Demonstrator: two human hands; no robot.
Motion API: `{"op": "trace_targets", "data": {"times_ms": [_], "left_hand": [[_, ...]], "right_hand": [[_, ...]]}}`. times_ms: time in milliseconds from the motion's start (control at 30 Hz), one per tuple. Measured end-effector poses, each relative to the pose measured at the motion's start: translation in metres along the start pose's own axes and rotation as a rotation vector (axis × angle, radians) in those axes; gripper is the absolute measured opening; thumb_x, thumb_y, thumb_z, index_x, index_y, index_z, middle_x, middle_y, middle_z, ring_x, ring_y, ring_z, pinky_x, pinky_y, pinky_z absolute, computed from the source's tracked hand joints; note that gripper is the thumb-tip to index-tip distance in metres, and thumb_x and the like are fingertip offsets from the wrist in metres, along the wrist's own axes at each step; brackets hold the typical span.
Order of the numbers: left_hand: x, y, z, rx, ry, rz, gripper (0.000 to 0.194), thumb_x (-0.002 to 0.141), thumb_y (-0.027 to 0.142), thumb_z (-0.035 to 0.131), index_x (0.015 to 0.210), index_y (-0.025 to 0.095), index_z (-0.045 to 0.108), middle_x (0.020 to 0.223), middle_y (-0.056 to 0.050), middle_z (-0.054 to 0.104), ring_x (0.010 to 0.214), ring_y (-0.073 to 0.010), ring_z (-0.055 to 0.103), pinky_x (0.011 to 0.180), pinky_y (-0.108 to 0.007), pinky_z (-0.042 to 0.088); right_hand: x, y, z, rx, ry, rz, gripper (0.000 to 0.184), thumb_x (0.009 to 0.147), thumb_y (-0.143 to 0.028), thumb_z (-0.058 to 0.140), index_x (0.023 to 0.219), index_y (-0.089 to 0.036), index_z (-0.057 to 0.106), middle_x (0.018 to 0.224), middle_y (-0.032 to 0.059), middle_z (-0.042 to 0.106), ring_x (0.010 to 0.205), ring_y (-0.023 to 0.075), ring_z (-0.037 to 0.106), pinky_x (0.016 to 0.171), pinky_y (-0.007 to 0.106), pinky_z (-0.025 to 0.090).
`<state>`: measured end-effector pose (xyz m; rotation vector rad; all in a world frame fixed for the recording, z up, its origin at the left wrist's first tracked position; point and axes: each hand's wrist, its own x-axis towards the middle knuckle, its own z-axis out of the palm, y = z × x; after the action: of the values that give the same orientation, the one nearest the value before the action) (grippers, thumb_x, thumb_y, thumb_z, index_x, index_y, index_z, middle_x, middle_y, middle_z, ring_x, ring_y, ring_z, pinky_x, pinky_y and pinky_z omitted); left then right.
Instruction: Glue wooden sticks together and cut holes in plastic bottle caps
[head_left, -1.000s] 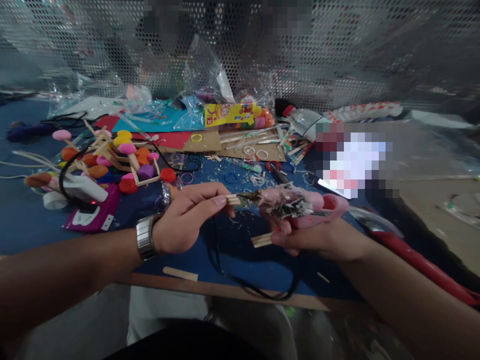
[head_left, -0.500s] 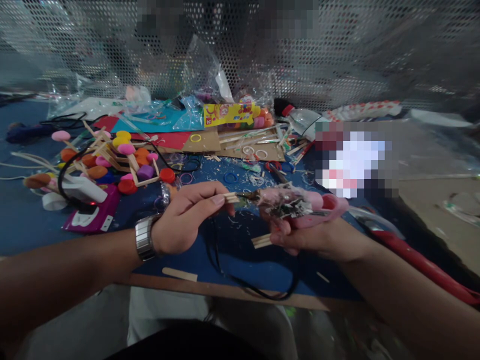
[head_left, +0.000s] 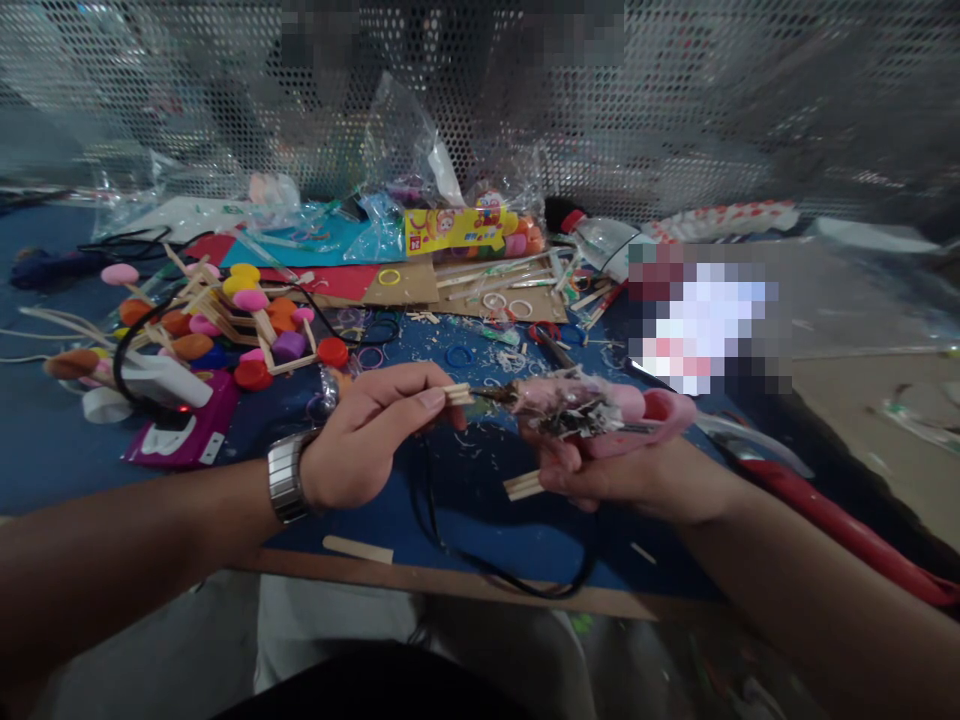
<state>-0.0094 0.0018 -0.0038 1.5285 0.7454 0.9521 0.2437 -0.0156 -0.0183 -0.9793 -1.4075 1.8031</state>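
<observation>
My left hand (head_left: 375,430), with a metal watch (head_left: 287,480) at the wrist, pinches a small bundle of wooden sticks (head_left: 457,394). Their ends are at the dark nozzle of a pink hot glue gun (head_left: 562,398), whose body is smeared with stringy glue and dark grime. Whether the nozzle touches the wood I cannot tell. My right hand (head_left: 622,480) is wrapped around the glue gun's handle. Under the gun, more short wooden sticks (head_left: 523,485) jut from the fingers of the same hand. A black cable (head_left: 480,573) loops below on the blue table.
On the left stand a stick structure with colourful clay lumps (head_left: 289,347) and a purple power socket (head_left: 217,420) with a plug. Red-handled cutters (head_left: 832,520) and a blurred lit screen (head_left: 712,320) lie right. A loose flat stick (head_left: 358,549) rests near the front edge.
Both hands hold nearly the same pose. The sticks in my left hand look slightly turned against the nozzle, and the whole view has shifted a little.
</observation>
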Motion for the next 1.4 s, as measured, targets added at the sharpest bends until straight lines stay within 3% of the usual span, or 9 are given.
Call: {"op": "trace_targets", "data": {"times_ms": [67, 200, 300, 433, 567, 1000, 1400], "left_hand": [[0.0001, -0.0002, -0.0003, 0.001, -0.003, 0.004, 0.028, 0.097, 0.031, 0.054, 0.081, 0.015, 0.070, 0.078, -0.004, 0.066, 0.066, -0.0126, 0.050, 0.064, -0.027, 0.040], [-0.0003, -0.0013, -0.0017, 0.019, -0.011, 0.033, 0.029, 0.098, 0.032, 0.054, 0.081, 0.015, 0.071, 0.079, -0.005, 0.067, 0.069, -0.0135, 0.053, 0.066, -0.028, 0.042], [-0.0003, -0.0021, -0.0022, 0.020, -0.019, 0.053, 0.029, 0.098, 0.032, 0.055, 0.081, 0.015, 0.071, 0.079, -0.005, 0.068, 0.072, -0.0143, 0.056, 0.068, -0.027, 0.044], [0.0000, -0.0029, -0.0022, 0.009, -0.035, 0.066, 0.029, 0.099, 0.031, 0.054, 0.082, 0.015, 0.071, 0.079, -0.004, 0.068, 0.073, -0.0136, 0.056, 0.069, -0.026, 0.044], [0.0002, -0.0030, -0.0025, 0.003, -0.037, 0.066, 0.028, 0.100, 0.030, 0.054, 0.082, 0.015, 0.070, 0.079, -0.003, 0.067, 0.072, -0.0130, 0.055, 0.069, -0.026, 0.043], [-0.0007, -0.0027, -0.0017, 0.008, -0.038, 0.070, 0.027, 0.100, 0.029, 0.053, 0.082, 0.016, 0.070, 0.079, -0.002, 0.067, 0.073, -0.0130, 0.055, 0.069, -0.026, 0.042], [-0.0009, -0.0024, -0.0022, 0.002, -0.039, 0.064, 0.028, 0.100, 0.030, 0.054, 0.083, 0.016, 0.070, 0.080, -0.003, 0.067, 0.074, -0.0131, 0.055, 0.070, -0.026, 0.043]], "right_hand": [[-0.0001, -0.0005, 0.0004, 0.005, -0.007, 0.000, 0.041, 0.073, -0.026, 0.087, 0.110, -0.025, 0.069, 0.065, -0.0060, 0.055, 0.048, 0.0085, 0.050, 0.038, 0.019, 0.043], [-0.0002, 0.0008, -0.0005, -0.011, 0.002, 0.009, 0.023, 0.073, -0.025, 0.087, 0.086, -0.021, 0.068, 0.064, -0.0054, 0.053, 0.046, 0.0070, 0.050, 0.038, 0.018, 0.043], [0.0000, 0.0019, -0.0011, -0.018, 0.016, 0.007, 0.025, 0.071, -0.027, 0.088, 0.082, -0.019, 0.067, 0.065, -0.0049, 0.054, 0.045, 0.0065, 0.050, 0.038, 0.018, 0.043], [-0.0001, 0.0008, -0.0001, -0.003, 0.013, -0.006, 0.028, 0.072, -0.027, 0.087, 0.093, -0.019, 0.070, 0.066, -0.0055, 0.054, 0.047, 0.0065, 0.051, 0.038, 0.017, 0.044], [-0.0006, -0.0019, 0.0015, 0.048, -0.030, -0.014, 0.045, 0.075, -0.024, 0.086, 0.115, -0.026, 0.068, 0.067, -0.0073, 0.051, 0.050, 0.0063, 0.048, 0.040, 0.015, 0.044], [-0.0008, -0.0052, 0.0015, -0.024, -0.073, -0.021, 0.044, 0.081, -0.024, 0.081, 0.122, -0.025, 0.064, 0.069, -0.0076, 0.047, 0.052, 0.0059, 0.044, 0.042, 0.014, 0.042], [-0.0001, -0.0063, 0.0018, -0.088, -0.075, -0.054, 0.036, 0.082, -0.023, 0.080, 0.115, -0.026, 0.065, 0.067, -0.0085, 0.046, 0.051, 0.0058, 0.041, 0.043, 0.014, 0.042]]}}
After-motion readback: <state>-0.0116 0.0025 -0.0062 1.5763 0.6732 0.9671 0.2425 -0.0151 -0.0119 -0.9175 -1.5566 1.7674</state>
